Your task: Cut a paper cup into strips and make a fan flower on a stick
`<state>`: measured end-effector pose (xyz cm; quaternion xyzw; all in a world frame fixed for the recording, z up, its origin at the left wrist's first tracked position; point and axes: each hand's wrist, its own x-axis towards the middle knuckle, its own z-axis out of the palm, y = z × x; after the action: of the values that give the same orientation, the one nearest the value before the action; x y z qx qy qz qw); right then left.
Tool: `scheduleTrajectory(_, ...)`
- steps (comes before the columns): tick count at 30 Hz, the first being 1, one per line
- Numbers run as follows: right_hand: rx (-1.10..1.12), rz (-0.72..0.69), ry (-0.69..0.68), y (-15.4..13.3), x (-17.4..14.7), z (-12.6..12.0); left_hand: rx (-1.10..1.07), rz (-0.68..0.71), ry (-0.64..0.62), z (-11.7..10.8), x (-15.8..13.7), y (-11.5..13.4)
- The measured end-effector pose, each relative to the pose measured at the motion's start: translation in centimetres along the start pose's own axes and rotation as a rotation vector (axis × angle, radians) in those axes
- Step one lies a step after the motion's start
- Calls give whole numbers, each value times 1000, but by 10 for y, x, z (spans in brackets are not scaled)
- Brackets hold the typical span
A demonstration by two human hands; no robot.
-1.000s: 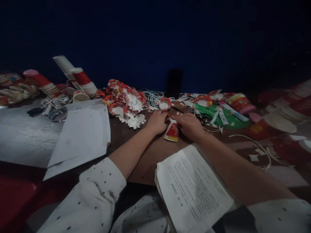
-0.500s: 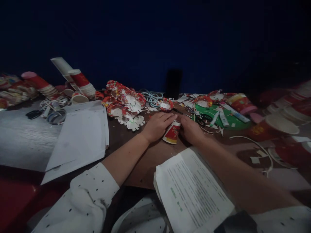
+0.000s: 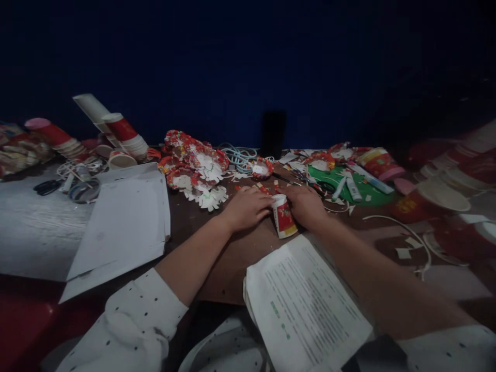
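A small red paper cup (image 3: 285, 219) with a yellow band and a whitish upper end sits between my two hands, tilted on the brown table (image 3: 228, 268). My left hand (image 3: 248, 207) is at its left side, fingers curled against it near the whitish end. On the opposite side my right hand (image 3: 307, 205) closes on the cup, with its fingertips partly hidden. Small red and yellow strips (image 3: 265, 189) show just beyond the fingers; whether they belong to the cup I cannot tell. Nearer to me lies a printed paper packet (image 3: 306, 305), beneath my right forearm.
White sheets (image 3: 120, 217) lie at left, near black-handled scissors (image 3: 47, 187) and stacked paper cups (image 3: 126, 135). Red decorated paper pieces (image 3: 196, 155) are heaped behind my left hand. A green mat (image 3: 366, 188) holds glue tubes (image 3: 353, 189); more cups (image 3: 430, 199) stand right.
The cup has shifted slightly right and toward me, turning so its whitish end shows more. My left fingers have drawn back from over its top to its side, and small strips are now visible.
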<state>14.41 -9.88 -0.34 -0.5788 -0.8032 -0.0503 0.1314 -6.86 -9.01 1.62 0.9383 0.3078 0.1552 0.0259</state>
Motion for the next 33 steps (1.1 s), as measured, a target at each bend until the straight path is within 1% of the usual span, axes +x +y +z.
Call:
scheduleTrajectory(3,-27,-18,8,-1,0,1,72,-40,36,1,2,0)
scheduleTrajectory(7,-57,-14,94,-3,1,-3,142,-127,64,1,4,-6)
scheduleTrajectory(9,-43,-86,159,-3,0,-6,155,-157,41,1,4,-11)
scheduleTrajectory(13,0,-334,245,0,-1,-9,135,-146,7,3,3,-17)
scheduleTrajectory(15,7,-383,256,0,-2,-8,130,-137,17,4,2,-17)
scheduleTrajectory(17,19,-391,253,0,-3,-7,145,-142,44,4,1,-15)
scheduleTrajectory(20,36,-401,249,0,-3,-8,195,-156,118,4,1,-8)
scheduleTrajectory(22,34,-408,259,0,-3,-9,222,-138,138,5,1,-3)
scheduleTrajectory(27,25,-400,257,-2,-7,-8,201,-66,81,16,4,4)
scheduleTrajectory(30,8,-375,231,-6,-8,-7,133,-90,78,19,0,1)
scheduleTrajectory(33,-20,-352,175,-10,-6,-5,8,-111,70,16,-7,-2)
